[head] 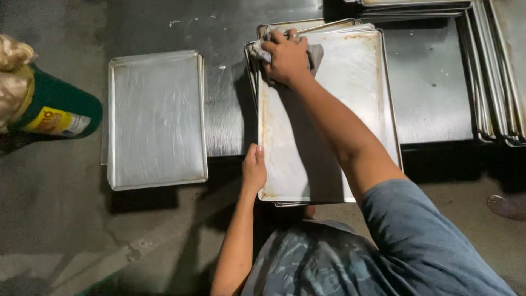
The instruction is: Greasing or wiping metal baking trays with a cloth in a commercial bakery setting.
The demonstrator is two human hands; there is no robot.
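Evidently mid-wipe: right hand (287,55) clenched around a crumpled grey cloth (315,55) and pressed flat onto the far left corner of the top baking tray (339,109), arm stretched diagonally across its dull, streaked surface. Left hand (254,169) clamped on the tray's near left edge, thumb along the rim, apparently to keep the stack from sliding under the pressure of rubbing. Beneath the top tray, rims of more trays fanned out slightly at the far edge and the near edge; at least three in that pile, exact count impossible to tell. Stack set partly over the near edge of a dark metal worktable (224,49), overhanging toward the body, probably so that the whole surface sits within reach of both hands. Well to the left of the left hand, a second pile of trays (156,118), top one cleaner and evenly brushed-looking, a second rim visible underneath, so two at least. Off to the right of the right arm, a third group of trays (493,71), overlapped and leaning edge on edge, roughly four or five rims showing. Far left of both hands, a green cylindrical container (60,109) with a yellow label, lying or tilted, beside a pale, puffy bundle (11,77) of unclear kind. Near the right margin, low down, a bare foot (507,207) of someone else on the grey floor (66,235). One cloth only, one container, three separate tray groups.
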